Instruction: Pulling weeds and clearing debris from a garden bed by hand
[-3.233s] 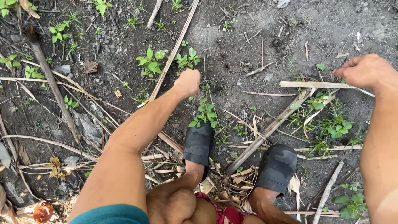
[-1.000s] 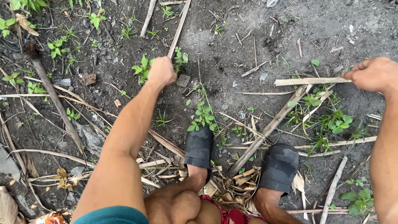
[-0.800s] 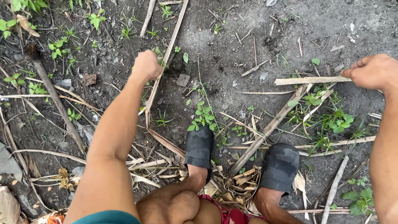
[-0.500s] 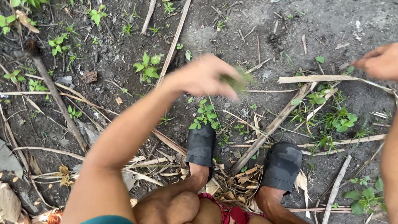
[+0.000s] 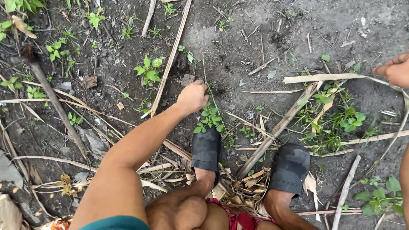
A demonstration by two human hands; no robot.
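Our left hand [image 5: 192, 97] closes low on the small leafy weed [image 5: 209, 119] just below its knuckles, so we'd grip at the base and pull straight; right hand [image 5: 397, 70] pinches a dry stalk [image 5: 324, 78].

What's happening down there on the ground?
A person crouches on dark soil in black shoes, seen from above. The left hand is down at a small green weed just ahead of the left shoe, fingers closed around its stems. The right hand rests at the end of a dry cane strip. Dry stalks and other weeds lie scattered around.
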